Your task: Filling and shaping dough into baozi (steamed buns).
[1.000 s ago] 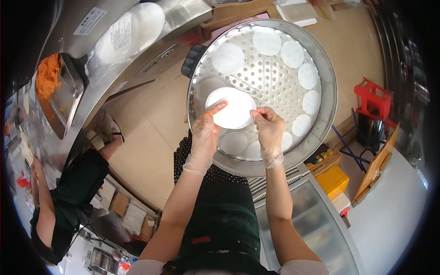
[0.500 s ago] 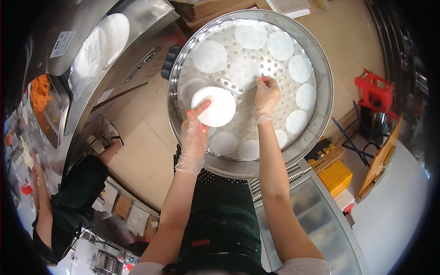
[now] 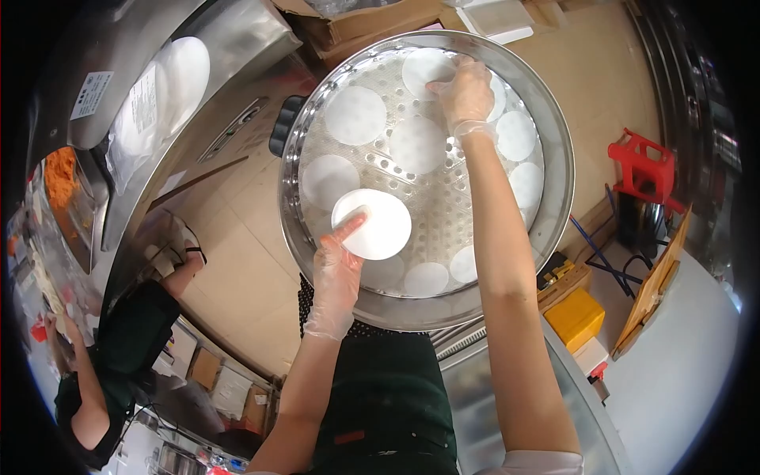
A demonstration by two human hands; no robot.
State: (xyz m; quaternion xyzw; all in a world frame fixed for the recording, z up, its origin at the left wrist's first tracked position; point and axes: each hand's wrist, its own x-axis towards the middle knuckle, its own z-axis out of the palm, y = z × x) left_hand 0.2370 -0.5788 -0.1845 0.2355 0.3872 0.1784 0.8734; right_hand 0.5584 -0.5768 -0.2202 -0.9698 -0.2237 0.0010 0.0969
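Observation:
My left hand (image 3: 336, 273), in a clear plastic glove, grips a stack of white round paper liners (image 3: 380, 226) with the thumb on top. Below the stack is a wide round metal steamer tray (image 3: 558, 186) with a perforated bottom. Single white discs lie around its inner rim, and one disc (image 3: 417, 145) rests near the middle. My gloved right hand (image 3: 465, 91) reaches to the far side of the tray. Its thumb and fingers are apart and touch a far disc (image 3: 423, 73), partly covering it. My right forearm and hand hide some discs on the right.
At left, a metal counter holds bagged white discs (image 3: 186, 71) and a tray of orange shredded food (image 3: 60, 182). A co-worker (image 3: 127, 332) is at the lower left. A red stool (image 3: 645, 166) and a yellow box (image 3: 574, 319) are at right. Cardboard boxes (image 3: 380, 24) lie beyond the tray.
My right hand has moved from the disc near the middle to the far edge of the tray. The left hand and its stack sit slightly lower in view.

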